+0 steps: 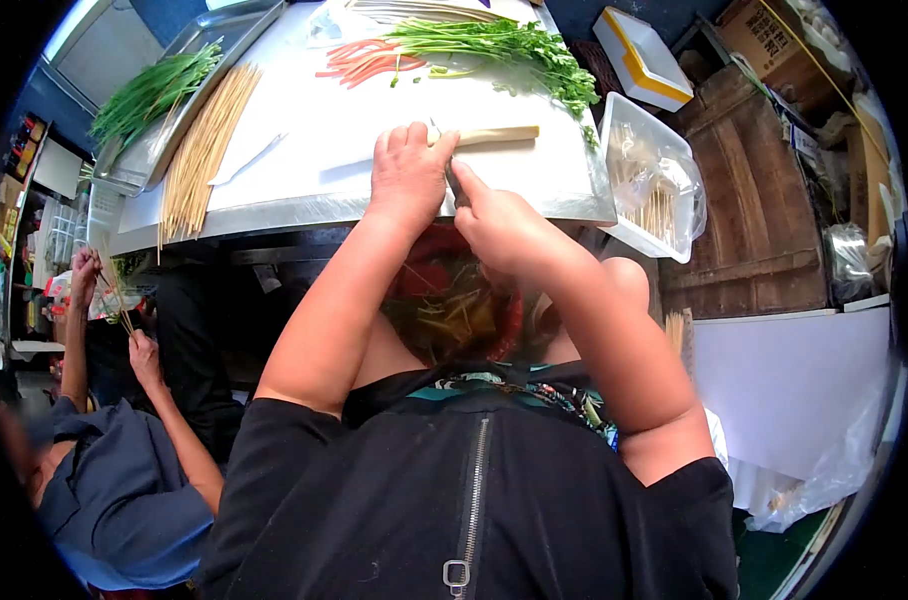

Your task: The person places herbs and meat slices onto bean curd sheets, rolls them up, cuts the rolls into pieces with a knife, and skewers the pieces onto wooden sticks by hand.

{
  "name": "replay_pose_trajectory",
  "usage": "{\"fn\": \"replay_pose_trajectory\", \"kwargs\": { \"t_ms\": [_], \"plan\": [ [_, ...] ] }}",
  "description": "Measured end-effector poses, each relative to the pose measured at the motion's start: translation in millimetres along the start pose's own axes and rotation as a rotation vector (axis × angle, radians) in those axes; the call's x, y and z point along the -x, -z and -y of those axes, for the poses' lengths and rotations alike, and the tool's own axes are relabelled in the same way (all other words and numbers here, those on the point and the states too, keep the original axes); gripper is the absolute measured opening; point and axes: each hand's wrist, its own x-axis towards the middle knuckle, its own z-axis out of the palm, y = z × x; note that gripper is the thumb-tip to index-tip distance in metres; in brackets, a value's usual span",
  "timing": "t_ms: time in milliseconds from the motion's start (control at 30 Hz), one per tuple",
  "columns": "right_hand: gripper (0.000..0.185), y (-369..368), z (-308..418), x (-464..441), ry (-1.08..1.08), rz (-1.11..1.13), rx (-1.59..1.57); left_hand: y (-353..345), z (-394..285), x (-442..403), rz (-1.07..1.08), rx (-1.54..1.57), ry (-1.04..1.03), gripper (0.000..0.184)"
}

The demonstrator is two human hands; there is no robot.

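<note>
My left hand presses down near the front edge of the white-topped table, its fingers closed over the left end of a pale yellow stick-shaped piece. I cannot tell what that piece is. Close beside it, my right hand grips a knife with a dark handle; most of its blade is hidden between my hands. Red strips and leafy green herbs lie farther back. Below the table edge, between my legs, a red container holds greenish and yellowish pieces.
Bamboo skewers and a metal tray of green chives are at the left. A white bin with bagged skewers stands right. At lower left, another person holds thin sticks. Wooden boards lie right.
</note>
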Motion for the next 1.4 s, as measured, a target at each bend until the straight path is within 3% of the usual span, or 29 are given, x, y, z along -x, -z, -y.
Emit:
{"fn": "replay_pose_trajectory", "kwargs": {
  "t_ms": [233, 300, 467, 600, 667, 867, 933, 1067, 1133, 1233, 1400],
  "plan": [
    [0.061, 30, -12, 55, 0.01, 0.091, -0.026, 0, 2, 1, -0.019, -0.017, -0.017, 0.037],
    [0.061, 47, -6, 80, -0.174, 0.061, -0.09, 0, 2, 0, -0.023, -0.006, -0.016, 0.039],
    [0.056, 24, -41, 61, -0.031, -0.224, -0.18, 3, 0, -2, -0.004, -0.026, -0.019, 0.039],
    [0.056, 18, -41, 52, -0.075, -0.234, -0.202, 1, 2, -1, -0.014, -0.021, -0.029, 0.039],
    [0.057, 12, -48, 48, 0.036, -0.309, -0.15, 1, 2, 0, -0.02, -0.018, -0.033, 0.04],
    [0.06, 12, -48, 40, -0.103, -0.187, -0.177, -3, 10, -1, -0.06, -0.012, -0.055, 0.038],
    [0.062, 12, -49, 37, -0.107, -0.186, -0.166, -2, 17, -6, -0.116, 0.279, 0.103, 0.037],
    [0.065, 16, -48, 36, -0.099, -0.176, -0.167, 2, 10, -11, -0.248, 0.38, 0.189, 0.035],
    [0.064, 19, -45, 35, -0.109, -0.164, -0.168, -7, 8, -14, -0.185, 0.3, 0.01, 0.035],
    [0.064, 20, -42, 34, -0.121, -0.139, -0.145, -20, -14, -21, -0.154, 0.304, -0.092, 0.034],
    [0.064, 16, -47, 27, -0.156, -0.085, -0.098, -27, -44, -31, -0.013, 0.231, -0.005, 0.037]
  ]
}}
